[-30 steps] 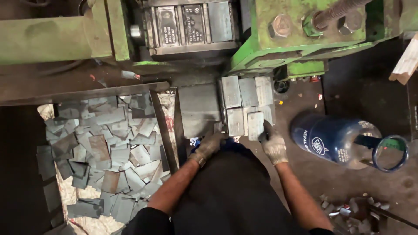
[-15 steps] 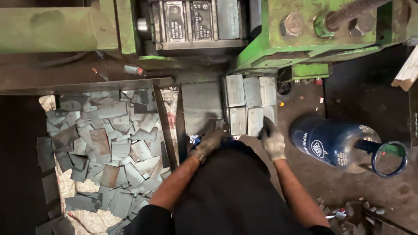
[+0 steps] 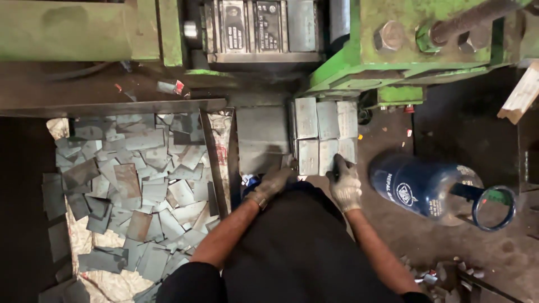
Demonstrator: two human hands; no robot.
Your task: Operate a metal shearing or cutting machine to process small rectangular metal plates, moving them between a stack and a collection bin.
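Both my hands wear light work gloves. My left hand [image 3: 273,182] rests at the near edge of a flat grey metal plate [image 3: 261,137], fingers curled on a small piece I cannot make out. My right hand [image 3: 344,182] lies on the near right corner of the stacked grey metal sheets [image 3: 324,132], which stand in two rows beside the plate. Whether it grips a sheet is unclear. The stacks sit just below the green press machine [image 3: 393,50].
A bin [image 3: 216,146] on the left holds several loose cut metal pieces [image 3: 129,191]. A dark blue gas cylinder [image 3: 426,188] lies on its side at the right. Scrap bits [image 3: 443,275] litter the floor at bottom right. A wooden piece [image 3: 522,95] sticks in from the right.
Both hands stay at the near edge of the plate and stacks; the view has shifted slightly, with the machine seen lower in the frame.
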